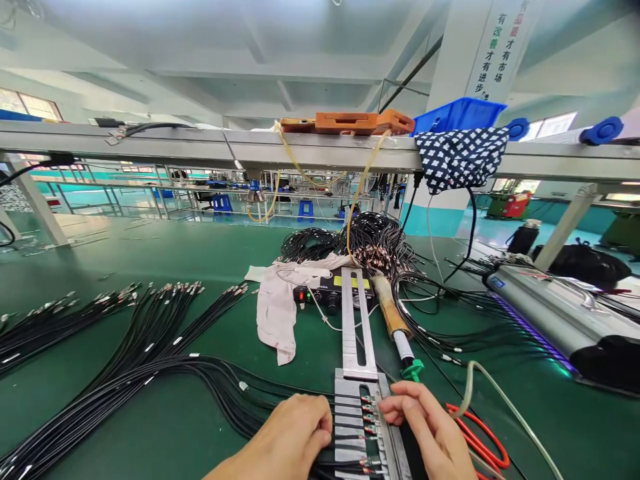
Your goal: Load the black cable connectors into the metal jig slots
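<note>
A slotted metal fixture (350, 427) stands in front of me, with several black cables (349, 398) lying across it in rows. Their stripped ends with small metal connectors (370, 419) sit along its right side. My left hand (295, 433) is closed at the fixture's left edge, thumb and fingers pinched on a black cable, its hidden part under the hand. My right hand (427, 427) is beside the connector ends, fingers bent but apart, fingertips at the fixture's right rail; no object shows between them.
Bundles of black cables (165, 320) spread over the green table at left. Behind the fixture are a black control box (327, 300), a white cloth (277, 310) and a green-tipped dispensing syringe (405, 350). A silver lamp housing (555, 313) glows purple at right; red tubing (483, 433) lies nearer.
</note>
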`<state>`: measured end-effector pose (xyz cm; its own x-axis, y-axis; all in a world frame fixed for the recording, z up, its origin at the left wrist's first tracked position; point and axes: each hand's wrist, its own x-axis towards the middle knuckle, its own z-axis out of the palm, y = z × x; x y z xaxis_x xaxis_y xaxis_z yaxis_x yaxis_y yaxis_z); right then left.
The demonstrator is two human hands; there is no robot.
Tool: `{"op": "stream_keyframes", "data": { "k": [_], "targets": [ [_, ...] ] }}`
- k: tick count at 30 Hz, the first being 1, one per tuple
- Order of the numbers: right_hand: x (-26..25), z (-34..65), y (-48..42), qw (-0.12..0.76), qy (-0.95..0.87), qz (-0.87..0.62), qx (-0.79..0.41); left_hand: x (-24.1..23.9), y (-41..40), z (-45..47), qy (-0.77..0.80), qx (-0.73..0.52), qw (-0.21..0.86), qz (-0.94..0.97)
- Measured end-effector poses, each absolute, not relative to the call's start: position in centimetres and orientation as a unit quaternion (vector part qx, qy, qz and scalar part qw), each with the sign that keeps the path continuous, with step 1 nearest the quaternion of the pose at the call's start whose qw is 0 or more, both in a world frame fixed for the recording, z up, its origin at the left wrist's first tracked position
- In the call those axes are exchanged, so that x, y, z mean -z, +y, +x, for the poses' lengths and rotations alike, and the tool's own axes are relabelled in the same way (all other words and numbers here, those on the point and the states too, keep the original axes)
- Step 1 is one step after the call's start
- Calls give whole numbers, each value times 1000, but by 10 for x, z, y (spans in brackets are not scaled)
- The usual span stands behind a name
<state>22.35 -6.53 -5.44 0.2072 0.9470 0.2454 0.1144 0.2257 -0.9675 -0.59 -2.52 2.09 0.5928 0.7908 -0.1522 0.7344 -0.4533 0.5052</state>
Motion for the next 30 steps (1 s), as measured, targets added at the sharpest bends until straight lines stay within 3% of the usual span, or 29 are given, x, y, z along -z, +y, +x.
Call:
{"op": "stream_keyframes", "data": {
  "k": [9, 15, 22, 30],
  "targets": [
    [60, 216, -68, 600, -522, -523, -306, 39, -17, -2, 378, -167, 181, 893],
    [63, 215, -67, 596, -530, -531, -287, 36, -14, 0, 357, -186, 221, 889],
    [72, 225, -62, 541, -590, -527, -284, 14, -25, 9, 390, -100, 198, 894],
    [68, 223, -65, 535, -618, -518, -252, 27, -23, 14, 386, -157, 232, 879]
  ]
}}
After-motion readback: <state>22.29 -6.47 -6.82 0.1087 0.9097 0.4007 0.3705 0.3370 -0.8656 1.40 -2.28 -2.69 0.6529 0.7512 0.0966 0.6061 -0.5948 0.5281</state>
